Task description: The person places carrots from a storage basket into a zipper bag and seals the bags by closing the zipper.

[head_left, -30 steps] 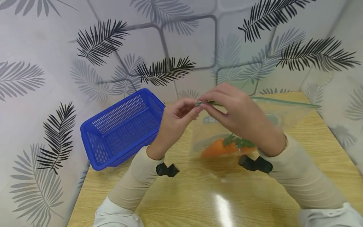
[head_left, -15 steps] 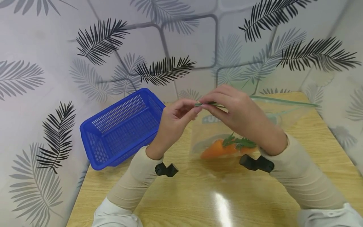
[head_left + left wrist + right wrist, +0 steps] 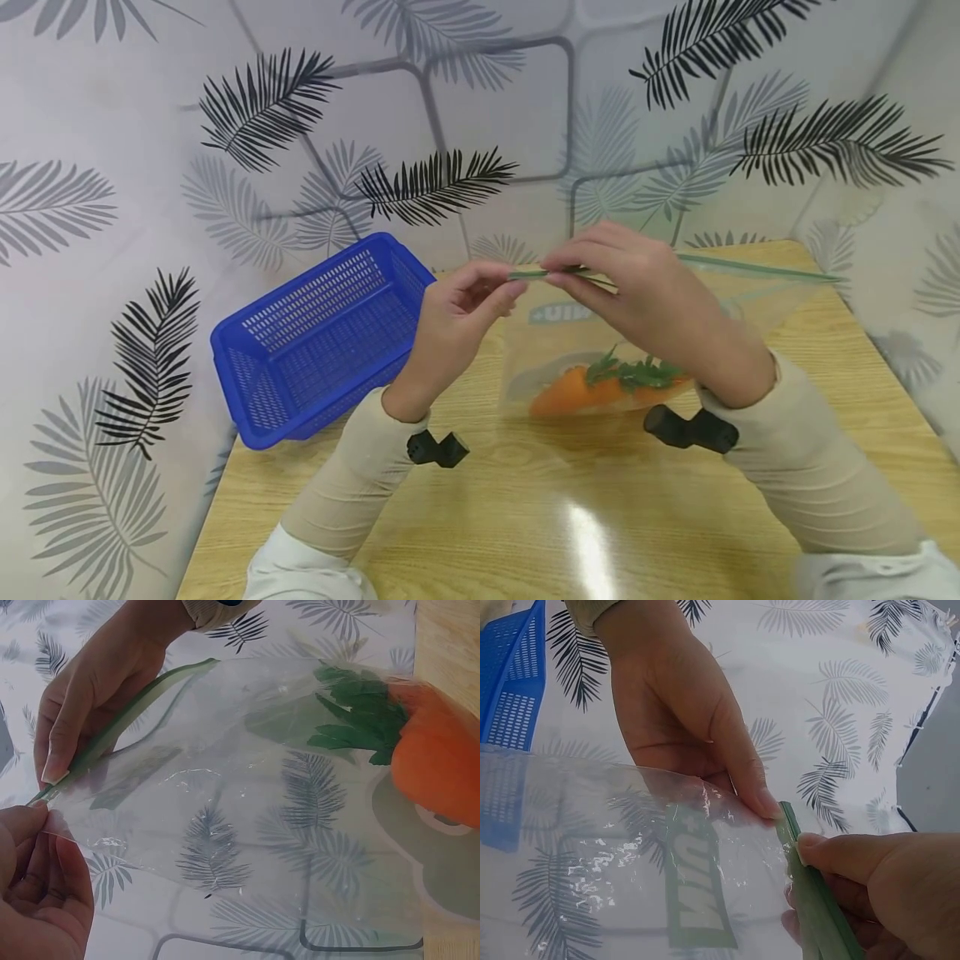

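Observation:
A clear zip bag point(image 3: 543, 350) with a green zip strip point(image 3: 757, 266) hangs from both hands above the table. Through its film show orange carrots point(image 3: 577, 393) and green leaves point(image 3: 360, 712), low in the bag. My left hand point(image 3: 459, 321) pinches the left end of the strip between thumb and fingers. Just to its right, my right hand point(image 3: 637, 287) pinches the strip, with a short green stretch showing between the two. Beyond the right hand, the strip runs on to the right. In the right wrist view, pale printed lettering point(image 3: 699, 881) shows on the film.
A blue perforated basket point(image 3: 330, 342) stands at the left on the wood-grain table point(image 3: 480, 517), with nothing in it. Behind the table is a pale wall covering point(image 3: 510, 108) with a leaf pattern. A black device point(image 3: 692, 428) sits on the right wrist.
My right hand has slid a little to the right along the strip, away from my left hand. More of the green strip shows between them. The basket has not moved.

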A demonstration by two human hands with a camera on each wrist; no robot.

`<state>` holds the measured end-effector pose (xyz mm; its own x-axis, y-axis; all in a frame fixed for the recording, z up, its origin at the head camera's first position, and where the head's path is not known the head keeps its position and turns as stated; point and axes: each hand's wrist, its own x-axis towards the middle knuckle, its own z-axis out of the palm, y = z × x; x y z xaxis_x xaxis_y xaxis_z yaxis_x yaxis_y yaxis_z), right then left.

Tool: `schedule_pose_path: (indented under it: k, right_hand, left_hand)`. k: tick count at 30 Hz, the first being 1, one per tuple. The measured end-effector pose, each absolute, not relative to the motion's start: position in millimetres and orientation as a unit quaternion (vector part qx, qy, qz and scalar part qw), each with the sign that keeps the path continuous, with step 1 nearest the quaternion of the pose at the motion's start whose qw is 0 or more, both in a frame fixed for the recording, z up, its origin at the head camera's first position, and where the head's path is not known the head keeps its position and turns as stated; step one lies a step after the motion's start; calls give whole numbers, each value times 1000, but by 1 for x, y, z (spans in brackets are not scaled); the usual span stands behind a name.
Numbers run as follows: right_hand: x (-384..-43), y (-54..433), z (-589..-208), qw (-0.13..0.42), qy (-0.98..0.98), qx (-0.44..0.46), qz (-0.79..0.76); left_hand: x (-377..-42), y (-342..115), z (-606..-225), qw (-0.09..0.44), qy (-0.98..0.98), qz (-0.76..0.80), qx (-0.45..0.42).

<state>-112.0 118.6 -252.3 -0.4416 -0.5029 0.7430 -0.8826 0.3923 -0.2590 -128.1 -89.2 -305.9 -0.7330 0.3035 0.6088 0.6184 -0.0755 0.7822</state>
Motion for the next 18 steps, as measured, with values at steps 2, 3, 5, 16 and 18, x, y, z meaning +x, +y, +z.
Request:
schedule_pose_path:
  k: [2,3,5,16,18]
  right_hand:
    - [-113,121,-253,287,-784,444,325]
    - [-113,122,-253,285,-785,445,322]
    - [-114,125,-254,286,-784,447,322]
    - [-117,142,-258,286,-790,436,322]
    - [-117,145,-258,284,-796,434,313]
  left_hand:
    - [-128,-90,-306,122,-670,-649,-340]
    - [-127,-91,-305,122,-670,-650,-338]
    - [-125,-91,-303,122,-671,-652,-332]
    - [-115,-98,-290,136,-697,-637,-302]
    - [-115,-99,-290,139,-697,-636,-301]
